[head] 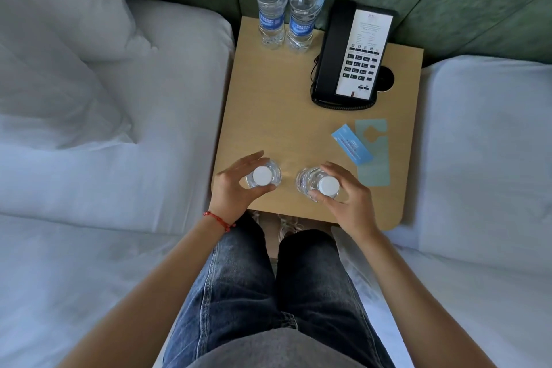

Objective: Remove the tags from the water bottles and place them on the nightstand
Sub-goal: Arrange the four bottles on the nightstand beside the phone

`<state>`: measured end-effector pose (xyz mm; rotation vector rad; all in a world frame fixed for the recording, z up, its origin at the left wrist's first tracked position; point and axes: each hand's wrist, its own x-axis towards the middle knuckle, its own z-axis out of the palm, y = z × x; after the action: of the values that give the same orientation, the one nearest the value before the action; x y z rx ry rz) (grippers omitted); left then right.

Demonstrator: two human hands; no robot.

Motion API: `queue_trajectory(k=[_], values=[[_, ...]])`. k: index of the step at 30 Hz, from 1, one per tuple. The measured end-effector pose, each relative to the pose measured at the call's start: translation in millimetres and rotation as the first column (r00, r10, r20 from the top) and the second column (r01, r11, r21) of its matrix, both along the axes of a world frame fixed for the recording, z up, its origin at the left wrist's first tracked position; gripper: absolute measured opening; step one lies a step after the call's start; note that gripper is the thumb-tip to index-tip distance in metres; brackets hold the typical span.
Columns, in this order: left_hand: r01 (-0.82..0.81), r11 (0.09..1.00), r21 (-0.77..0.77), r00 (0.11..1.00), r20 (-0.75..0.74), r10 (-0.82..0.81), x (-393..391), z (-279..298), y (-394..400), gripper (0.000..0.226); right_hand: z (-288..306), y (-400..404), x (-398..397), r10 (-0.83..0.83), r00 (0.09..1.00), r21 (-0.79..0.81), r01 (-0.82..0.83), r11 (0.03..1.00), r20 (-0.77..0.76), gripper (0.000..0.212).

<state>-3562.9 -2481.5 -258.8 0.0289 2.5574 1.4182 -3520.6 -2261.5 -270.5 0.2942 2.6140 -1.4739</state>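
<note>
Two water bottles stand at the near edge of the surface (268, 116), the left bottle (264, 178) gripped by the curled fingers of the left hand (236, 185), the right bottle (316, 185) by those of the right hand (346, 203). Neither neck shows a tag. A blue tag (352, 145) and a pale green tag (373, 155) lie near the right edge. Two more bottles (286, 9) stand at the far edge, also tagless, beside a telephone (352, 54). The task looks nearly done; likely only letting go remains.

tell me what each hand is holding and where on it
Each hand grips a water bottle near its top, fingers curled round the shoulder just below the white cap: the left hand on the left bottle, the right hand on the right bottle.
</note>
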Motion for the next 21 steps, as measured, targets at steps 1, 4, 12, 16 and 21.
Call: queue_trajectory(k=[1,4,12,16,21], values=[[-0.010,1.000,0.013,1.000,-0.001,0.010,1,-1,0,0.049,0,-1,-1,-0.007,1.000,-0.007,0.007,1.000,-0.003,0.047],[-0.046,0.998,0.049,0.999,0.011,0.045,-2,-1,1,0.049,2,-3,-8,-0.034,0.999,-0.057,0.035,0.998,0.011,0.042],[-0.217,0.970,0.105,0.971,0.122,0.204,-50,-1,-4,0.046,4,-10,-56,-0.130,0.991,-0.165,0.135,0.977,0.038,0.035],[-0.229,0.969,0.094,0.971,0.089,0.221,-86,-3,-8,0.045,2,-16,-90,-0.158,0.987,-0.212,0.159,0.964,0.022,0.035],[-0.197,0.976,0.091,0.980,0.005,0.197,-137,-4,-9,0.046,11,-25,-141,-0.190,0.981,-0.223,0.176,0.959,-0.043,0.037]])
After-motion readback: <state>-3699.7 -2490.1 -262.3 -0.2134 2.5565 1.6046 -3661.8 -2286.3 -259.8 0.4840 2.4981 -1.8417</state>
